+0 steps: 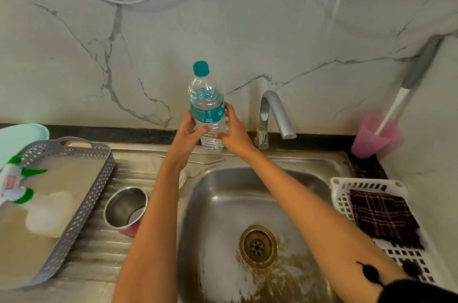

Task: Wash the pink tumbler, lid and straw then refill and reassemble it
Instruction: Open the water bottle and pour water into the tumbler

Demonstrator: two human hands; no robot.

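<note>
A clear plastic water bottle [207,109] with a teal cap and teal label stands upright above the sink's back ledge. My left hand [188,136] grips its lower part from the left, and my right hand [233,129] grips it from the right. The cap is on. The pink tumbler [126,211], steel inside, stands open-mouthed on the draining board left of the basin. A thin metal straw [205,161] lies on the ledge behind the basin. A white round piece [183,178], partly hidden by my left forearm, lies beside the basin; whether it is the lid I cannot tell.
The steel sink basin [223,203] with its drain lies below my arms; the tap [272,114] stands at the back. A grey lattice tray [94,193] holds bottles at left. A white basket [347,201] with a dark cloth sits at right, a pink plastic cup [376,136] behind it.
</note>
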